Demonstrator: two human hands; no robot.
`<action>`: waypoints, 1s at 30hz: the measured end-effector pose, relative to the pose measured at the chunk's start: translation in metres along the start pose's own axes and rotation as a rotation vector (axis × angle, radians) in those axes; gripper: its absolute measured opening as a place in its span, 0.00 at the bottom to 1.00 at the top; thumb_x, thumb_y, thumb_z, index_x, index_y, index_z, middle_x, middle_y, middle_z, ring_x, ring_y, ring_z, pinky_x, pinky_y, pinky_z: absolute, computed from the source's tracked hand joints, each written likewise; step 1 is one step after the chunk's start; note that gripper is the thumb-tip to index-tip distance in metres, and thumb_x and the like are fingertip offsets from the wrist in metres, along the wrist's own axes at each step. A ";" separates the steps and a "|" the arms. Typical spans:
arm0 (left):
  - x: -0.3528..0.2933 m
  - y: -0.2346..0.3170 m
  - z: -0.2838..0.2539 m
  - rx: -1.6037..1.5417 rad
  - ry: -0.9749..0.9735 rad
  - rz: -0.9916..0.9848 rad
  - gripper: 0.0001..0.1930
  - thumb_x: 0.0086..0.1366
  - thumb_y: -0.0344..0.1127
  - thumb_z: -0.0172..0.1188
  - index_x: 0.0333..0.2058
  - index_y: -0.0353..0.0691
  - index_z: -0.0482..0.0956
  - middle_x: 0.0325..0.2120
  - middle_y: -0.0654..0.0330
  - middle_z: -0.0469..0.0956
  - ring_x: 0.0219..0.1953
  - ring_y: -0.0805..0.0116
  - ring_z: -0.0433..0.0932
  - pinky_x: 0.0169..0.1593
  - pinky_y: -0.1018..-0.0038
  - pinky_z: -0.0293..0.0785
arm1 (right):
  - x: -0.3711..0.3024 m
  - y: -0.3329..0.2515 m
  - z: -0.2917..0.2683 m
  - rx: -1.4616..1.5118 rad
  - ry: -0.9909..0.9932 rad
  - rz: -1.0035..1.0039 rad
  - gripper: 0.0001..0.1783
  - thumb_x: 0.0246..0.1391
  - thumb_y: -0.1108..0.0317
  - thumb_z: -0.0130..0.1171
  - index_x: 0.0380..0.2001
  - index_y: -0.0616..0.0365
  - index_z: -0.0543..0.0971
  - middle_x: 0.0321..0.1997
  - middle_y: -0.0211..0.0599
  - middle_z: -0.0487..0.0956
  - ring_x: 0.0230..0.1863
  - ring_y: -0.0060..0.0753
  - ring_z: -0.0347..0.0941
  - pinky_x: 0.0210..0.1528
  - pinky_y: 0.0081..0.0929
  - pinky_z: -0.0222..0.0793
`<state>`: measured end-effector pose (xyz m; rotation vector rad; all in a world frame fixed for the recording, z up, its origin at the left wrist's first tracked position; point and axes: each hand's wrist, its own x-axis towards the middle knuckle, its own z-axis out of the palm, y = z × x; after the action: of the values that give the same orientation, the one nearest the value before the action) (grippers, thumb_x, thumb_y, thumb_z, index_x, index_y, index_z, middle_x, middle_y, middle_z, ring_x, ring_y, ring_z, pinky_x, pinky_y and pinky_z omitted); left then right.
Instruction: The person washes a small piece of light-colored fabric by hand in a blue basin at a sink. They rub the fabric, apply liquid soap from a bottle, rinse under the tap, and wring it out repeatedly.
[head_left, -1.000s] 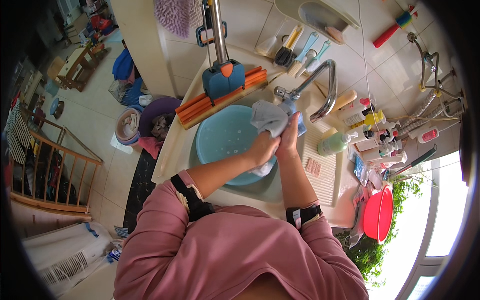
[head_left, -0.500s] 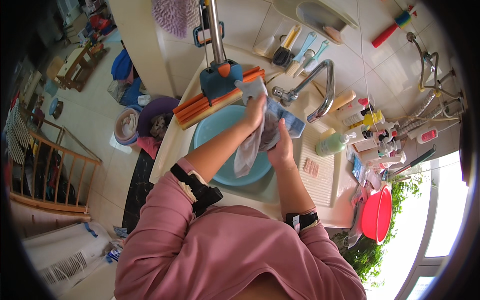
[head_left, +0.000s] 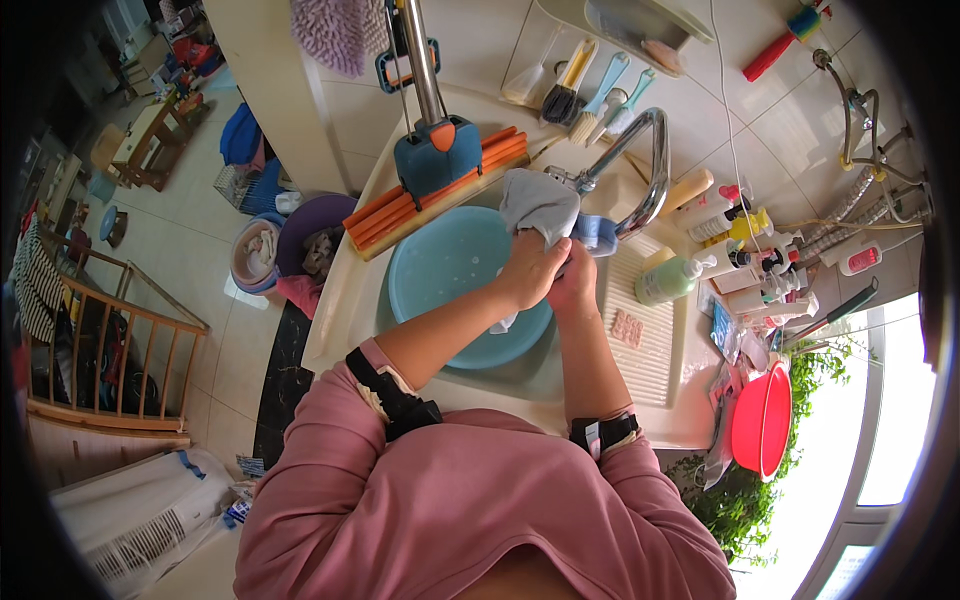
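Note:
Over the round light-blue basin (head_left: 430, 270) in the sink, both my hands are closed close together. A damp-looking grey cloth (head_left: 540, 205) is bunched in my left hand (head_left: 532, 268), its upper part standing out above the fingers. My right hand (head_left: 573, 282) is pressed against the left one, also closed on the cloth; its fingers are mostly hidden. Just beyond the right hand shows a blue piece (head_left: 598, 236), whose kind I cannot make out. A small pale end of cloth hangs below my wrists. The basin holds water with some bubbles.
A chrome faucet (head_left: 655, 170) arches just right of the cloth. An orange sponge mop (head_left: 440, 160) lies across the sink's left rim. Brushes (head_left: 590, 95) stand behind. A green pump bottle (head_left: 668, 280), several other bottles and a red basin (head_left: 760, 420) are on the right.
The hands have come together and the cloth, which hung down long, is now bunched up above them. The blue piece has shifted slightly right and shows less.

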<state>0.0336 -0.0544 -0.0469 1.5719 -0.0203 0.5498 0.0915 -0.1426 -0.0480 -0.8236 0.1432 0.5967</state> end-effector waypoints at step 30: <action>0.064 -0.064 -0.028 0.513 0.150 -0.162 0.16 0.64 0.40 0.43 0.27 0.34 0.72 0.25 0.47 0.74 0.28 0.59 0.74 0.34 0.62 0.66 | -0.035 0.005 0.020 0.070 -0.093 0.090 0.15 0.57 0.64 0.49 0.46 0.57 0.71 0.45 0.35 0.77 0.46 0.37 0.74 0.52 0.36 0.68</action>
<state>0.1026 -0.0019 -0.0846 2.0018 0.3861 0.5705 0.0578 -0.1416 -0.0255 -0.7231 0.1161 0.7098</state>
